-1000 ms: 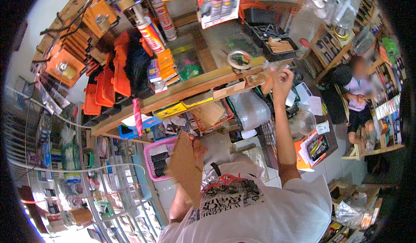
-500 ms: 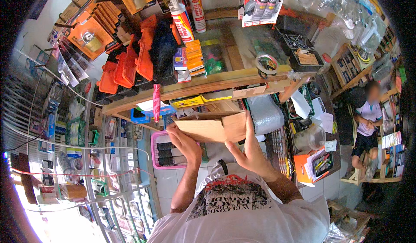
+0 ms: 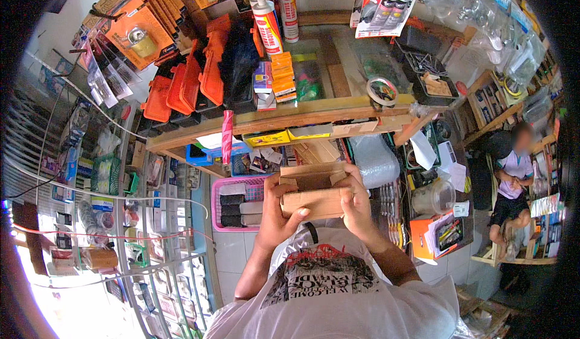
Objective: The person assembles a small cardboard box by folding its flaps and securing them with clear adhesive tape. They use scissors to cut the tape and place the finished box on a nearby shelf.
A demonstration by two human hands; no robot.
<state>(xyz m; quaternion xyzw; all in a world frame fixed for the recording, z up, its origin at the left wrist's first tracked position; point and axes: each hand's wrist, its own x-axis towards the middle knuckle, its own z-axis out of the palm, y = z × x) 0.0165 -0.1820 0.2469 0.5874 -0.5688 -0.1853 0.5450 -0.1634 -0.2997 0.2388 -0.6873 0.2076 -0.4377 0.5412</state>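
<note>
A small brown cardboard box (image 3: 319, 202) is held up in front of my chest, with its flaps raised and a gap along its upper side. My left hand (image 3: 280, 213) wraps its left end, thumb on the near face. At the other end, my right hand (image 3: 360, 208) grips the box with its thumb pressed on the near panel. What lies inside the box, if anything, cannot be made out. Just left of the hands and lower down is a pink basket (image 3: 214, 208) holding dark and grey rolled or folded items.
Ahead runs a glass-topped counter with a wooden edge (image 3: 302, 113), bearing orange cases (image 3: 182, 86), a sealant tube (image 3: 266, 26) and a tape roll (image 3: 382, 91). A wire grille (image 3: 145, 272) stands left. Bubble wrap (image 3: 373, 161) lies right; another person (image 3: 512, 179) sits far right.
The cardboard box has come closer to my body and turned, so its raised flaps and gap now show. Both hands moved with it, and my thumbs now press its near face.
</note>
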